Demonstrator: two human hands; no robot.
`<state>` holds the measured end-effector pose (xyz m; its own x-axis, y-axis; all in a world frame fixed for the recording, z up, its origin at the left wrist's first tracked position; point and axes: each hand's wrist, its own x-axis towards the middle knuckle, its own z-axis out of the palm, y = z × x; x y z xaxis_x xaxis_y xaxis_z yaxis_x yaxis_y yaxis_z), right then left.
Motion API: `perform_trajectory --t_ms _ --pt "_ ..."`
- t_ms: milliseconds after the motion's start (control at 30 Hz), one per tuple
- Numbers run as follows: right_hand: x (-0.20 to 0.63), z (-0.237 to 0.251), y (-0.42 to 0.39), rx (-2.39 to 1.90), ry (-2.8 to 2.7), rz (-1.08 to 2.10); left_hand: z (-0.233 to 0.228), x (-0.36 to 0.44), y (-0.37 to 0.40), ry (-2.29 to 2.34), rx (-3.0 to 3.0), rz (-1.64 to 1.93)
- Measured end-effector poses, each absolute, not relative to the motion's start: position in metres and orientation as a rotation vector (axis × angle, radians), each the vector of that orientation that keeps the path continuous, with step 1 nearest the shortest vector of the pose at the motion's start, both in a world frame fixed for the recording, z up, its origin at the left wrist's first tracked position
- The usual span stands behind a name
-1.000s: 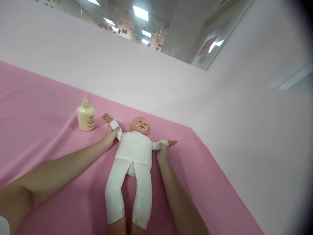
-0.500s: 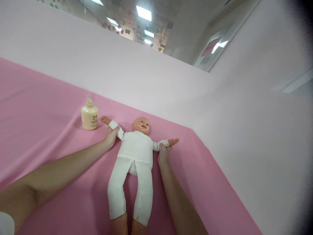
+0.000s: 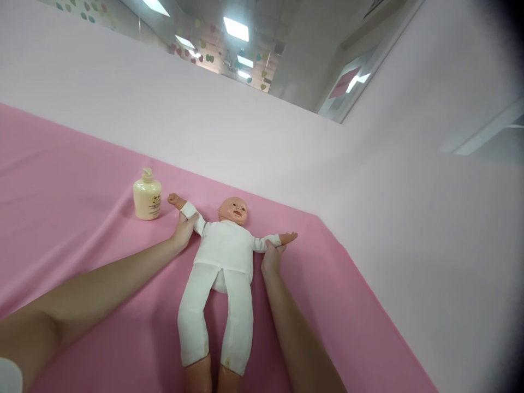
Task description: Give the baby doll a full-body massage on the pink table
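A baby doll (image 3: pixel 224 245) with a white cloth body lies face up on a pink sheet (image 3: pixel 114 338), its arms spread to both sides. My left hand (image 3: pixel 184 229) is closed around the doll's arm on the left, just below the bare plastic hand. On the other side, my right hand (image 3: pixel 272 257) grips the doll's forearm, thumb on top. The doll's feet run out of view at the bottom. Close to the doll's left-side hand stands a cream pump bottle (image 3: pixel 147 197), upright.
Behind the sheet rises a white wall (image 3: pixel 245 147), which continues along the right. Above it, a mirror or window (image 3: pixel 229 49) shows lit ceiling panels and hanging coloured shapes. Shallow folds cross the sheet at the left.
The view has shifted slightly, so everything sits a little further left. Both hands keep their hold on the doll's arms, which stay spread.
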<state>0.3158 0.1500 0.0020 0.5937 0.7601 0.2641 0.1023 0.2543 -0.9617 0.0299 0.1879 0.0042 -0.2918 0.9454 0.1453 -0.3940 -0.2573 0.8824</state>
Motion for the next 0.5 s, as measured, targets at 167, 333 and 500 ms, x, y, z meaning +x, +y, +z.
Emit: perform_trajectory --t_ms 167,333,500 --pt "0.301 0.025 0.132 -1.199 -1.027 0.450 0.008 0.032 0.182 1.018 1.070 1.674" --pt "0.293 0.027 0.129 -1.226 -1.249 0.540 0.015 0.033 0.175 0.973 1.537 1.414" --pt "0.293 0.022 0.132 -1.184 -1.675 0.377 0.018 0.032 0.174 0.919 2.033 1.282"
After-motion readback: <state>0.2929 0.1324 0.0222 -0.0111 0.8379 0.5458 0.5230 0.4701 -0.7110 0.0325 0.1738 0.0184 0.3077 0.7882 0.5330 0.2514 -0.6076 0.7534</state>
